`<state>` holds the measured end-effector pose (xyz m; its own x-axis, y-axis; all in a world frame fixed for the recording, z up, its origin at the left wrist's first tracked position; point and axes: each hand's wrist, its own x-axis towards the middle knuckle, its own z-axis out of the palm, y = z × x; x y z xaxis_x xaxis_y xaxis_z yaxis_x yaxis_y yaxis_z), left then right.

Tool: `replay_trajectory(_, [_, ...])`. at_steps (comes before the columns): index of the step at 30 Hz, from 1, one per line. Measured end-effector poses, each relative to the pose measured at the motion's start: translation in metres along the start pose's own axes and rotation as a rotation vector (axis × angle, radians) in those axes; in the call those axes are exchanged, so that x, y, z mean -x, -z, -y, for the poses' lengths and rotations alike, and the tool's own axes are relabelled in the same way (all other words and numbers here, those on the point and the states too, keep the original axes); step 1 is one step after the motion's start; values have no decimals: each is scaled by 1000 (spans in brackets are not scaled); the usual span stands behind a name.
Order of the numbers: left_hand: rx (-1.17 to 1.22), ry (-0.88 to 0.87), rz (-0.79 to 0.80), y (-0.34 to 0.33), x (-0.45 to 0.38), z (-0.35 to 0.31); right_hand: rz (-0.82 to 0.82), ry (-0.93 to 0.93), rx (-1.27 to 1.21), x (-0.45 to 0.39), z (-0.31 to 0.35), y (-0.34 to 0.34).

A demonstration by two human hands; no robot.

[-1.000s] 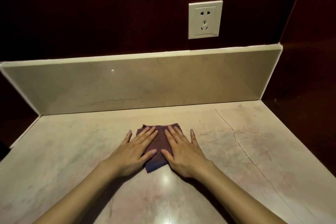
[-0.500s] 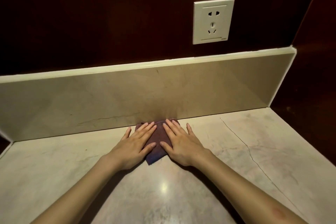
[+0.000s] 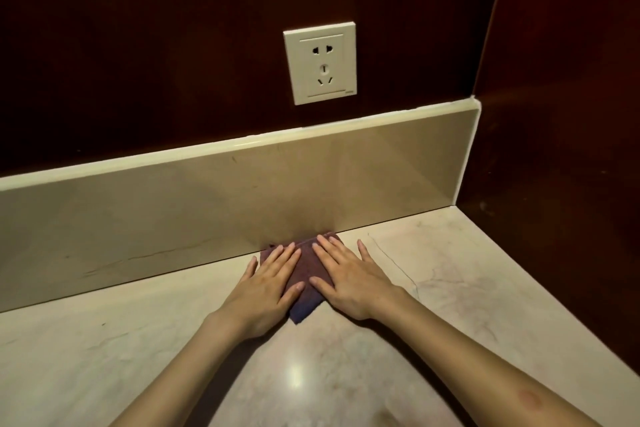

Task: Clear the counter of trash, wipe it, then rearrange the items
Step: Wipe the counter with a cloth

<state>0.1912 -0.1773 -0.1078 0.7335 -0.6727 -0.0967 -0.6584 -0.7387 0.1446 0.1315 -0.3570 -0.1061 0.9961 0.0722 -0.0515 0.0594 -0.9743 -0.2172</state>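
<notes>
Both my hands lie flat, fingers spread, on the cloth [image 3: 304, 270], L hand [image 3: 266, 284] and R hand [image 3: 349, 277] side by side. Cloth's far edge touches the backsplash [image 3: 173, 218] at the counter [image 3: 485, 288] back edge, w/ its near corner pointing at me, so I judge the next stroke runs sideways or back toward me.

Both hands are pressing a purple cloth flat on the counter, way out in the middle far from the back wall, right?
Not quite. The head view shows the left hand and right hand pressing the purple cloth flat on the counter, but right against the backsplash.
</notes>
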Motion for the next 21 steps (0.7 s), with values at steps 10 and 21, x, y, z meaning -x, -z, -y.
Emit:
replay_trajectory(10, [16, -75, -19, -12, -76, -116, 29, -197, 10, 31, -108, 26])
replay_trajectory(21, [-16, -152, 5, -14, -132, -185, 61, -424, -20, 46, -166, 43])
